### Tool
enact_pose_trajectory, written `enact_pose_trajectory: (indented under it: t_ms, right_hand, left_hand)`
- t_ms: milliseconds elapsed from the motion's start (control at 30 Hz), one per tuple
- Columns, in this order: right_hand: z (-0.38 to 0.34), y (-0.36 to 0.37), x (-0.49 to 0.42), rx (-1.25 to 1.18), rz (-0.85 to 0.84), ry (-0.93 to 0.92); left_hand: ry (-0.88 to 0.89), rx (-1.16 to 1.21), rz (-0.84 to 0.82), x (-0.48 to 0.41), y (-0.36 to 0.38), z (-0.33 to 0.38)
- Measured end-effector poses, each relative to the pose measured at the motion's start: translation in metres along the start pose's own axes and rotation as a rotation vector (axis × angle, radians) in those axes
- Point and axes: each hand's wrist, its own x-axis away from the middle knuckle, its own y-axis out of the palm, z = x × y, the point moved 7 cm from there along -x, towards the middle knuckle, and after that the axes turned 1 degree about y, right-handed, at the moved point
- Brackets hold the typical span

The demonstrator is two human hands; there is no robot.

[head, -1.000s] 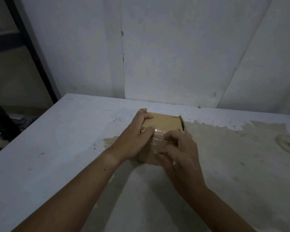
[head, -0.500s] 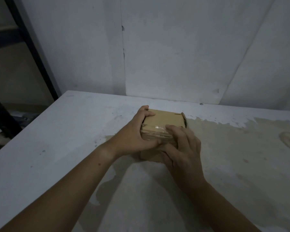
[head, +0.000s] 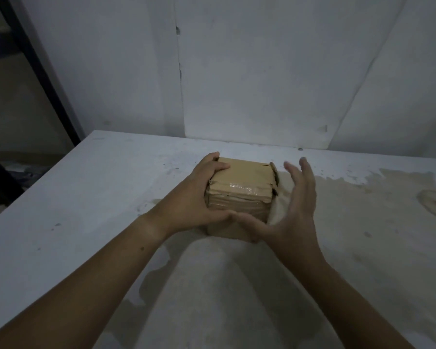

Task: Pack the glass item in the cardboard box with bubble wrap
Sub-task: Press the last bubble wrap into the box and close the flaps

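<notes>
White walls back a stained table, where the taped box sits closed. The left hand clasps its left side; the right hand is spread open beside it, holding nothing. Packing looks finished, the glass unseen, presumably inside; next probably comes pressing the tape flat.

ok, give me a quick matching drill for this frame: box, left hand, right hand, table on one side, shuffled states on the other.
Things:
1. cardboard box
2. left hand
3. right hand
4. table

States:
A. open, fingers spread, beside the box's right side
B. closed, shiny tape across its front edge
C. white, worn to a tan patch
D. gripping the box's left side

Pairs: 1-B, 2-D, 3-A, 4-C
</notes>
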Motion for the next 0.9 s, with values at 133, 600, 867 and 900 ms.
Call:
enact_pose_trajectory:
  t_ms: [133,600,867,900]
  right_hand:
    - [0.021,0.020,-0.018,-0.205,-0.304,0.219]
    - [0.026,0.017,-0.018,-0.124,-0.244,0.091]
    - [0.016,-0.018,-0.004,-0.017,0.111,-0.137]
    - [0.015,-0.019,-0.003,0.011,0.121,-0.157]
  left_hand:
    - [0.015,-0.014,0.013,-0.001,-0.001,0.001]
    - [0.012,-0.071,-0.026,-0.001,-0.005,0.006]
    - [-0.078,0.235,0.055,0.017,0.000,0.006]
    - [-0.087,0.262,0.063,0.019,0.001,0.006]
